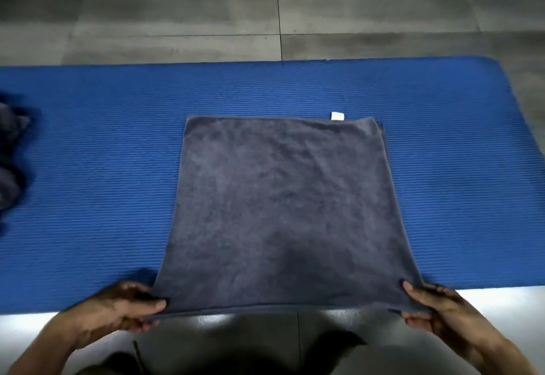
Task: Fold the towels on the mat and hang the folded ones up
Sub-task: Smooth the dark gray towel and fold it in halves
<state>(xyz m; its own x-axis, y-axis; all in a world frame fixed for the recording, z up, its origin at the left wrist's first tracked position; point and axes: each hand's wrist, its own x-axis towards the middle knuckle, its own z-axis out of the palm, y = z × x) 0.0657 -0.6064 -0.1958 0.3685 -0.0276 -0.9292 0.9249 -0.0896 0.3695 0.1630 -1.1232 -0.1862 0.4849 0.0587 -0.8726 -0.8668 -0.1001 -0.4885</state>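
A dark grey towel lies spread flat on the blue ribbed mat, folded into a rough square with layered edges at its far right corner. A small white tag pokes out past its far edge. My left hand pinches the near left corner, thumb on top. My right hand pinches the near right corner the same way. The near edge is lifted slightly and overhangs the mat's front edge.
More dark grey towel fabric lies crumpled on the mat at the far left edge of view. Grey floor tiles stretch beyond the mat. My knees show below the towel, over pale floor.
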